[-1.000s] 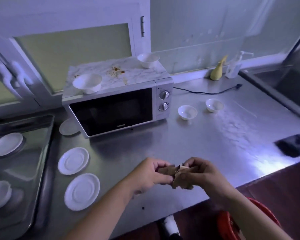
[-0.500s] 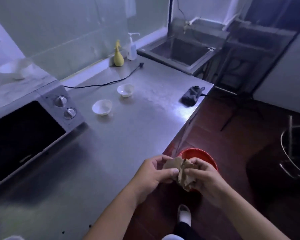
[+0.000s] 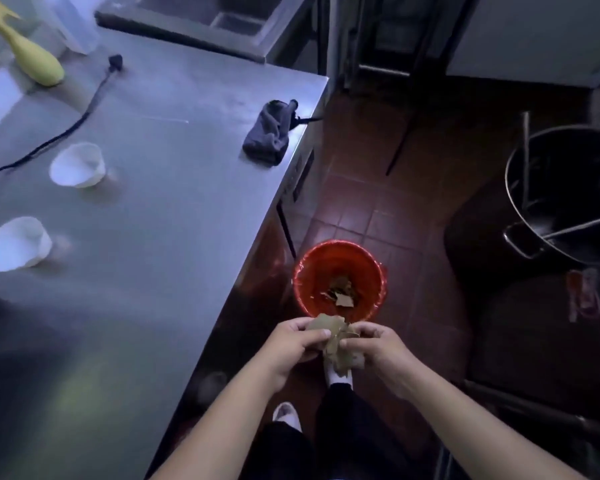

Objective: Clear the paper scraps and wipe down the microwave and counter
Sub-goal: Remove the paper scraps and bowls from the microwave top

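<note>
Fingers (image 3: 314,336) of the left hand (image 3: 291,344) curl around one side of a wad of paper scraps (image 3: 331,336), thumb on top. The fingers of the right hand (image 3: 374,344) pinch the other side, so both hands grip the same bundle between them. The wad is brownish-tan, crumpled and ragged, with torn edges sticking up above the knuckles and a loose flap hanging below. It is held in the air off the counter's right edge, over the floor and just on the near side of a red bucket (image 3: 309,271). Both forearms reach in from the bottom of the view and meet at the wad, wrists level, backs of the hands up.

On the steel counter (image 3: 160,237), from left to right, are two white bowls, one nearer (image 3: 16,244) and one farther (image 3: 77,164), set well apart. One yellow bottle (image 3: 32,53) lies tilted at the far left corner. One black cord (image 3: 66,129) runs across the surface and ends in a plug. One dark grey cloth (image 3: 267,136) sits bunched near the right edge. The one red bucket stands on the tiled floor beside the counter, with a small heap of brown scraps (image 3: 340,294) at its bottom. One large metal pot (image 3: 541,188) stands farther right. Two white shoes show below the hands.
</note>
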The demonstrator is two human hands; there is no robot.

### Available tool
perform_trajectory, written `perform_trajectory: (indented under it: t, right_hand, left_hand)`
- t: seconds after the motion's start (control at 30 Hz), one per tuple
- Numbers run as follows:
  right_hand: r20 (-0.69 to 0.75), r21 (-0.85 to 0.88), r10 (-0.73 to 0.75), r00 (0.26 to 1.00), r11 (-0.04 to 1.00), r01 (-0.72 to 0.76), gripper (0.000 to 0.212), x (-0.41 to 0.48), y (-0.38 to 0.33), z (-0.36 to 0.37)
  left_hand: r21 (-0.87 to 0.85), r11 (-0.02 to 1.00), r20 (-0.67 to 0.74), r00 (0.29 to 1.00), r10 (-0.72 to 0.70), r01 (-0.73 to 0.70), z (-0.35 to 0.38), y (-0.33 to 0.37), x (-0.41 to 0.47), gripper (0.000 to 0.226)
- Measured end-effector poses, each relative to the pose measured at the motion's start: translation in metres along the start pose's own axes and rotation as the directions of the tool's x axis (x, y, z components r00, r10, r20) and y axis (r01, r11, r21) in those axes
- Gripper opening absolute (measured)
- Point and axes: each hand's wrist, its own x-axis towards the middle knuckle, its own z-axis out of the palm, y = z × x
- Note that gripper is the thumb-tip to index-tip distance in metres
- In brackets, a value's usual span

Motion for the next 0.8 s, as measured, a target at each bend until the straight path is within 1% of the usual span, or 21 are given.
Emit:
perform_trajectory:
  t: [0.1,0.17,0.27,0.4,0.53,0.57,0.63,0.73,0.8]
  right_hand:
    - [-0.011,-0.094,0.086,0.996,0.992,-0.086,0.022,0.035,0.001,-0.018]
    - [-0.009,-0.141,0.144,0.989,0.979,-0.144,0.018,0.064,0.003,-0.03]
    - [-0.047,-0.142,0.228,0.973,0.962,-0.232,0.015,0.116,0.016,-0.046]
    - [-0.13,-0.026,0.32,0.939,0.945,-0.325,0.015,0.195,0.046,-0.064]
    - [-0.287,0.188,0.4,0.87,0.914,-0.359,0.015,0.286,0.08,-0.085]
    - [-0.331,0.209,0.41,0.85,0.91,-0.357,0.016,0.309,0.087,-0.09]
    - [-0.394,0.199,0.408,0.824,0.913,-0.357,0.024,0.352,0.098,-0.099]
    - [-0.359,0.196,0.43,0.828,0.902,-0.384,0.038,0.397,0.109,-0.102]
    - [-0.352,0.194,0.447,0.823,0.894,-0.403,0.043,0.408,0.117,-0.098]
  left_hand:
    - [0.004,0.995,-0.028,0.994,-0.101,0.101,0.004,-0.01,0.04,0.016]
    - [0.029,0.988,-0.036,0.988,-0.152,0.153,0.006,-0.017,0.072,0.014]
    - [0.063,0.969,-0.042,0.971,-0.236,0.238,0.006,-0.031,0.127,0.015]
    - [0.053,0.95,-0.097,0.949,-0.301,0.307,0.005,-0.053,0.209,0.012]
    - [-0.004,0.947,-0.211,0.925,-0.315,0.322,-0.005,-0.077,0.283,0.012]
    - [-0.015,0.944,-0.222,0.919,-0.325,0.33,-0.008,-0.084,0.298,0.012]
    - [-0.017,0.937,-0.212,0.914,-0.345,0.35,-0.016,-0.099,0.325,0.012]
    - [-0.012,0.932,-0.219,0.909,-0.355,0.361,-0.025,-0.119,0.358,0.015]
    - [-0.021,0.926,-0.235,0.899,-0.37,0.376,-0.029,-0.131,0.368,0.019]
